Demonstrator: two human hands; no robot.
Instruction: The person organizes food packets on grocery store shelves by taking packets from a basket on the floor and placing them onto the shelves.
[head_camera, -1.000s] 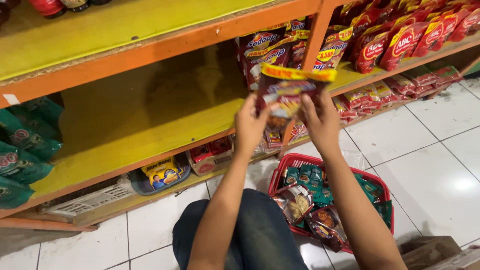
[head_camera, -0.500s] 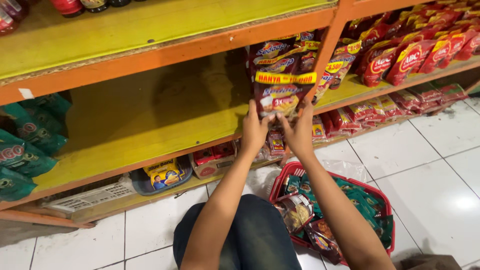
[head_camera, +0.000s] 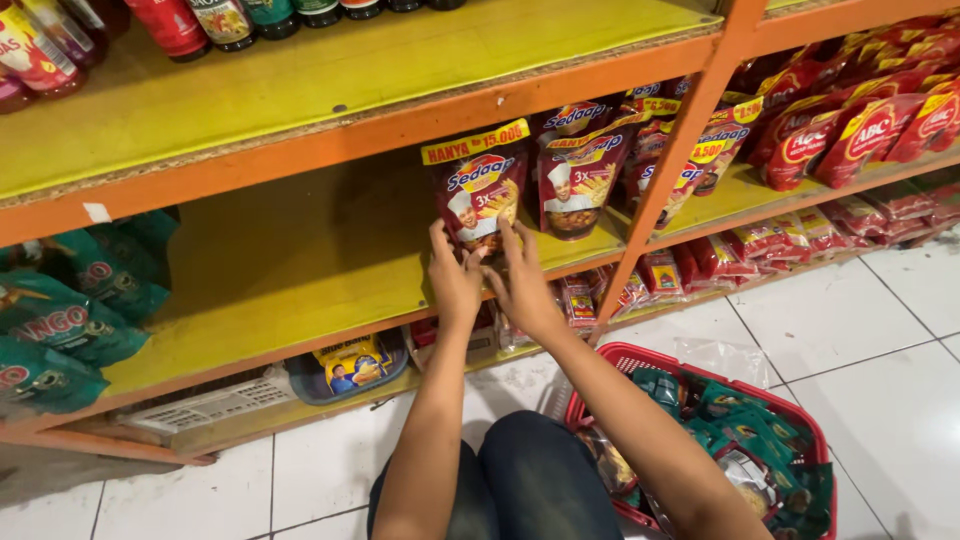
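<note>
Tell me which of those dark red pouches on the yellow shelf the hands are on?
The leftmost pouch, standing at the row's front end. Both the left hand and right hand grip its bottom; the others stand untouched.

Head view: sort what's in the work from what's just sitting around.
In hand:
left hand
right hand
dark red pouch both hands hold upright on the yellow shelf
red basket of packets

Lying about:
green packs
bottles
red sachets

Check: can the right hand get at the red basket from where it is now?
Probably yes. The right hand is on the dark red pouch at the shelf edge, and the red basket sits open-topped on the floor just below that arm, with nothing between them.
</note>
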